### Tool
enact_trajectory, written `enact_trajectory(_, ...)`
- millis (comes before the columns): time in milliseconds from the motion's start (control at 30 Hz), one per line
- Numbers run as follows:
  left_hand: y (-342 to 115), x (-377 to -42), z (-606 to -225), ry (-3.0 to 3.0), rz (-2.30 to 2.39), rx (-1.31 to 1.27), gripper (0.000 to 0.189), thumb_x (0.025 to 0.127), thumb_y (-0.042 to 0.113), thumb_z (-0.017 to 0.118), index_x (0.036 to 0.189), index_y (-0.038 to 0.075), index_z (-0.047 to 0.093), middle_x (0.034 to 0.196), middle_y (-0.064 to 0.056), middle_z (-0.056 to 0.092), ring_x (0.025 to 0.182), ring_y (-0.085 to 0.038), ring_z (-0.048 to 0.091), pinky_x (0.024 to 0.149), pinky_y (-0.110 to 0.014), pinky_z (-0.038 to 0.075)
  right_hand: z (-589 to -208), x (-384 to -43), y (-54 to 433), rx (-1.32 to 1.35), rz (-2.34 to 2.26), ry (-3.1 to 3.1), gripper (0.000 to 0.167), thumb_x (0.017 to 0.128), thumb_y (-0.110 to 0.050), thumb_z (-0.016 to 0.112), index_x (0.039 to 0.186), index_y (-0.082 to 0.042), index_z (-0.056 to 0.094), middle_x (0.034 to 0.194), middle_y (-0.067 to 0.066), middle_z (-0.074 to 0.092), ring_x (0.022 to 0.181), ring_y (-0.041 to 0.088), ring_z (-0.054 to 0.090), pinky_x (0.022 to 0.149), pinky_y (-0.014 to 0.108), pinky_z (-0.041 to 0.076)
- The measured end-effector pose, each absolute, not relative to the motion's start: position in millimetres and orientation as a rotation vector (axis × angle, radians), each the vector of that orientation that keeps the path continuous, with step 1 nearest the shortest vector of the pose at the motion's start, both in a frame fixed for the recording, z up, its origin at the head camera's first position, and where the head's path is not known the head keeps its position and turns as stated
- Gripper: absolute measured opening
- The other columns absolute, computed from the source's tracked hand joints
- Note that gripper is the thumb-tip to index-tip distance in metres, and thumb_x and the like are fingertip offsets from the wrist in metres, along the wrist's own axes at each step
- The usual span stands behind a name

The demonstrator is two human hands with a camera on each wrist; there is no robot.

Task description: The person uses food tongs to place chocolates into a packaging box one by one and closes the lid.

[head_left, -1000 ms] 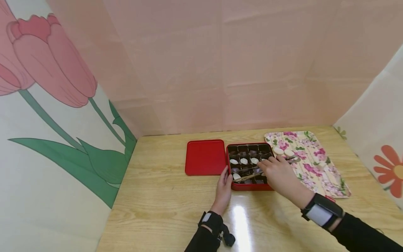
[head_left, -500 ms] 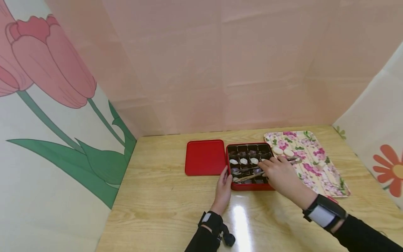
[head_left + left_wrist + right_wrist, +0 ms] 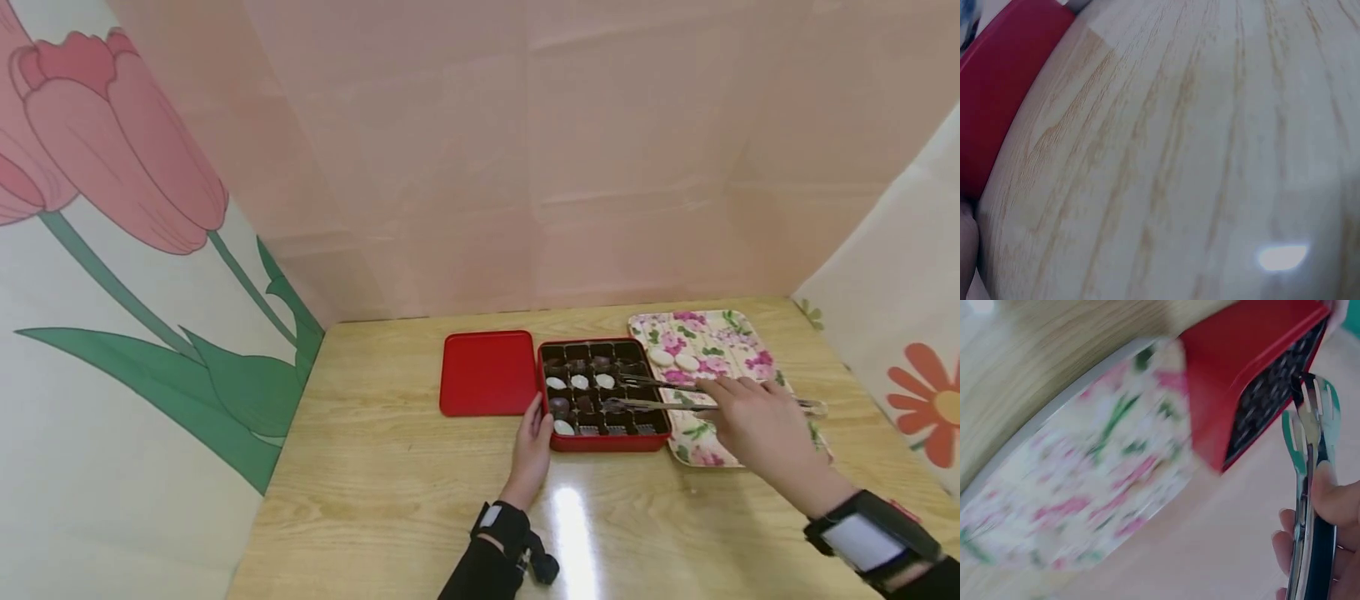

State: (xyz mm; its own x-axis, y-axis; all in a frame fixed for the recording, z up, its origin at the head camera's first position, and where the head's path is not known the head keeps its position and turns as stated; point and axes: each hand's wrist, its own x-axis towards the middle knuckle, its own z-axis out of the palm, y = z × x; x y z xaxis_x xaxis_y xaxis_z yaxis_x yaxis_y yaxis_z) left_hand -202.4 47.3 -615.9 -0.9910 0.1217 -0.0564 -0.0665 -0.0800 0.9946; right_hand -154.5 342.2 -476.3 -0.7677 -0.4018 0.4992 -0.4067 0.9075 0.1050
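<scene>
My right hand (image 3: 765,421) holds metal tongs (image 3: 667,406) with slotted ends, seen close up in the right wrist view. Their two arms stand apart over the right side of a red box (image 3: 607,445), with nothing gripped between the tips. Inside, a black divided insert (image 3: 641,350) carries dark pieces (image 3: 559,404) and several white oval pieces (image 3: 579,382). At the box's left side, my left hand (image 3: 531,454) rests with its fingers against the wall. The left wrist view shows only a bit of that hand beside the red wall (image 3: 1004,87).
Left of the box lies a red lid (image 3: 489,373). A floral tray (image 3: 738,342) sits against the box's right side, bearing two white oval pieces (image 3: 686,362). A pink backdrop (image 3: 525,167) closes off the rear of the wooden table (image 3: 375,483).
My right hand has drawn back to the right with the tongs, whose tips left the box's front-left area and now stand farther right, spread apart. My left hand stays put.
</scene>
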Motion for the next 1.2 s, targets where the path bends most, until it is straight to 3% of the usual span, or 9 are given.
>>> enact_trajectory(100,46.4,-202.5,-615.4,2.04,2.214,0.047,0.049,0.107,0.03,0.048,0.154,0.025,0.037,0.158,-0.006,0.032,0.144,-0.025,0.031,0.115,-0.038,0.033,-474.3,-148.9,366.6,0.483,0.047,-2.593,0.048,0.061,-0.01,0.087,0.105,0.002,0.069,0.081,0.015,0.068,0.057,0.028,0.06,0.044,0.041,0.046)
enact_trajectory(267,45.5,-202.0,-615.1,2.05,2.212,0.044,0.05,0.107,0.03,0.047,0.155,0.023,0.036,0.158,-0.007,0.031,0.144,-0.027,0.031,0.115,-0.039,0.033,-473.4,-141.9,405.5,0.321,0.042,-2.693,0.041,0.066,-0.01,0.087,0.098,0.004,0.066,0.069,0.011,0.059,0.042,0.012,0.041,0.034,0.027,0.025)
enact_trajectory(300,45.3,-202.0,-615.0,2.053,2.212,0.047,0.05,0.107,0.03,0.047,0.155,0.023,0.036,0.158,-0.007,0.031,0.144,-0.027,0.031,0.115,-0.039,0.033,-473.9,-141.1,414.1,0.302,0.02,-2.699,0.04,0.075,-0.023,0.086,0.096,0.005,0.066,0.066,0.009,0.057,0.041,0.011,0.037,0.034,0.027,0.023)
enact_trajectory(367,45.0,-202.4,-615.0,2.056,2.211,0.053,0.05,0.107,0.03,0.047,0.155,0.022,0.035,0.158,-0.007,0.031,0.144,-0.027,0.03,0.115,-0.039,0.033,-472.8,-139.0,429.7,0.268,-0.036,-2.732,0.038,0.076,-0.024,0.085,0.087,0.005,0.064,0.06,0.006,0.05,0.041,0.011,0.033,0.035,0.028,0.023)
enact_trajectory(433,44.8,-202.9,-615.1,2.051,2.211,0.059,0.05,0.107,0.029,0.046,0.155,0.022,0.035,0.159,-0.006,0.031,0.145,-0.026,0.03,0.115,-0.039,0.033,-473.0,-137.8,445.5,0.261,-0.064,-2.749,0.06,0.089,-0.057,0.066,0.072,-0.001,0.058,0.056,0.001,0.04,0.041,0.011,0.028,0.038,0.028,0.021)
enact_trajectory(600,44.6,-204.0,-616.3,2.026,2.23,0.073,0.05,0.107,0.029,0.046,0.155,0.022,0.034,0.159,-0.007,0.03,0.145,-0.026,0.029,0.115,-0.038,0.032,-475.6,-141.1,476.8,0.17,0.005,-2.903,0.049,0.093,-0.037,0.069,0.062,-0.007,0.047,0.053,-0.002,0.033,0.042,0.013,0.03,0.041,0.028,0.025)
enact_trajectory(667,44.4,-204.8,-617.1,2.016,2.24,0.076,0.05,0.107,0.029,0.047,0.155,0.022,0.034,0.159,-0.006,0.03,0.145,-0.025,0.029,0.115,-0.038,0.032,-475.9,-144.0,483.4,0.1,0.029,-2.964,0.036,0.079,-0.008,0.079,0.061,-0.004,0.048,0.051,-0.001,0.035,0.041,0.013,0.033,0.04,0.028,0.028)
enact_trajectory(900,44.5,-205.8,-619.7,2.011,2.24,0.088,0.053,0.107,0.03,0.048,0.156,0.018,0.034,0.159,-0.008,0.03,0.145,-0.026,0.029,0.115,-0.038,0.032,-475.2,-151.5,495.9,-0.002,0.078,-3.059,0.049,0.083,-0.013,0.077,0.054,-0.013,0.037,0.05,-0.003,0.031,0.041,0.012,0.032,0.043,0.026,0.027)
enact_trajectory(1200,46.1,-203.5,-617.8,2.018,2.213,0.078,0.052,0.107,0.033,0.046,0.156,0.021,0.033,0.159,-0.007,0.029,0.145,-0.027,0.028,0.115,-0.041,0.032,-478.8,-160.7,509.0,-0.031,0.029,-3.127,0.051,0.083,-0.017,0.078,0.051,-0.015,0.038,0.049,-0.006,0.028,0.042,0.009,0.029,0.045,0.024,0.024)
